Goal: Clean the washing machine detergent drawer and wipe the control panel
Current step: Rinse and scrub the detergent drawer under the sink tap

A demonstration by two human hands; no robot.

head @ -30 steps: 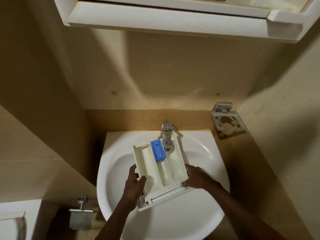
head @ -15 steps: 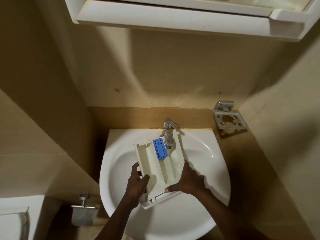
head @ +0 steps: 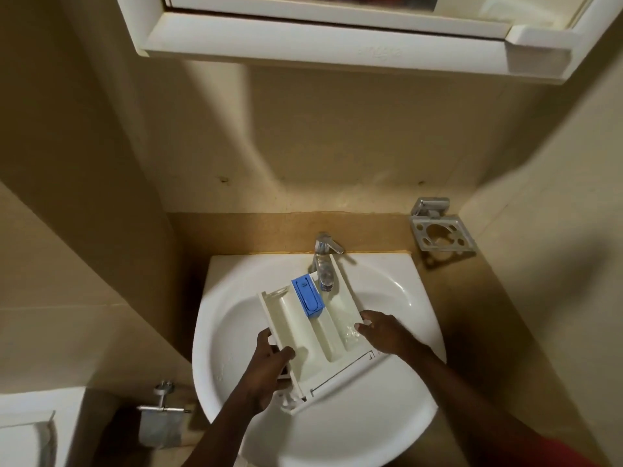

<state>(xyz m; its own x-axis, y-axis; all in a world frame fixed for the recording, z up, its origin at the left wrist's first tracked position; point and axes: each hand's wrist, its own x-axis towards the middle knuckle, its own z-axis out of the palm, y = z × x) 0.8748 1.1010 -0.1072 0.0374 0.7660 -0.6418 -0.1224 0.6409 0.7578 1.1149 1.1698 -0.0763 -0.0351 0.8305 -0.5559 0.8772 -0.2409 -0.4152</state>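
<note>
The detergent drawer (head: 303, 342) is held over the white sink (head: 387, 267), tilted, with its far end at 12 o'clock under the tap (head: 324, 257) and its front panel (head: 340, 377) at 6 o'clock. Three long compartments are seen in it. The left one, toward 9 o'clock, is seen bare. A blue insert (head: 307, 295) is seated at the far end of the middle one. A shallow pool of water (head: 349, 332) is seen in the right one, toward 3 o'clock, and the tap's spout is placed just above its far end.

The near left corner of the drawer is gripped by the left hand (head: 269, 364), at 7 o'clock, with the thumb laid on top and the fingers curled beneath. The right hand (head: 384, 332) is set at 3 o'clock against the drawer's right wall, fingertips at the water's edge; whether the wall is pinched cannot be told.

Around the sink, a metal holder (head: 441, 230) is fixed to the wall at 2 o'clock, a white cabinet (head: 337, 38) is hung at 12 o'clock, and a paper-roll holder (head: 161, 412) is mounted low at 8 o'clock. The basin's middle is covered by the drawer and both forearms.
</note>
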